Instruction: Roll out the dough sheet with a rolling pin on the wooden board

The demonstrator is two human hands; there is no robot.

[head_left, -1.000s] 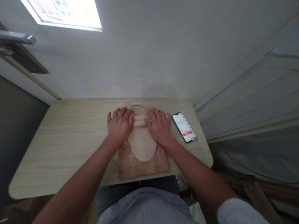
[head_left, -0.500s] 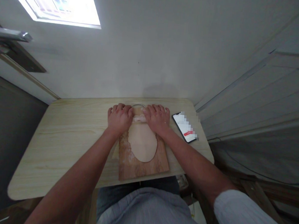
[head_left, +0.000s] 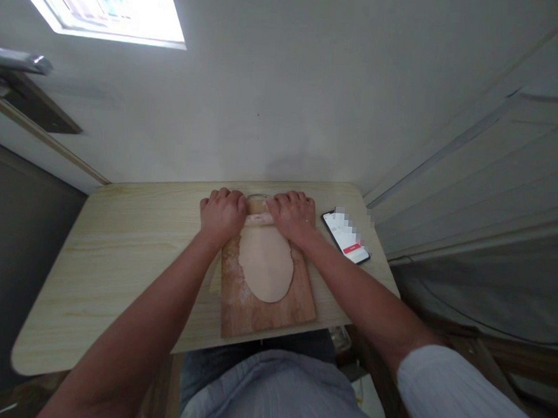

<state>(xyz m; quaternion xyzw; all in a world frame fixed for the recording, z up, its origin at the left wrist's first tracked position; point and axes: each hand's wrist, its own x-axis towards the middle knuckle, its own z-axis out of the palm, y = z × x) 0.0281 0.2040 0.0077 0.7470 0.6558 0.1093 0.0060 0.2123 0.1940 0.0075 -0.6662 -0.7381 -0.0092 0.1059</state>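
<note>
A flat oval sheet of dough (head_left: 266, 265) lies on a wooden cutting board (head_left: 264, 321). Across the dough's far end rests a rolling pin (head_left: 259, 219), its short middle stretch showing between my hands. My left hand (head_left: 222, 212) is closed over the pin's left end, and my right hand (head_left: 292, 216) is closed over its right end. Both hands hide the ends of the pin. Flour dusts the left side of the board. Beyond the pin, a metal handle loop (head_left: 259, 196) shows at the board's far edge.
A phone (head_left: 346, 236) with a lit screen lies right of the board on the pale wooden table (head_left: 127, 256). A white door (head_left: 210, 102) with a metal handle (head_left: 16, 61) stands right behind the table. A dark cable (head_left: 490, 332) runs along the right wall.
My hands and the rolling pin have shifted very slightly away from me, toward the board's far edge. The dough looks much the same, and the view has tilted slightly.
</note>
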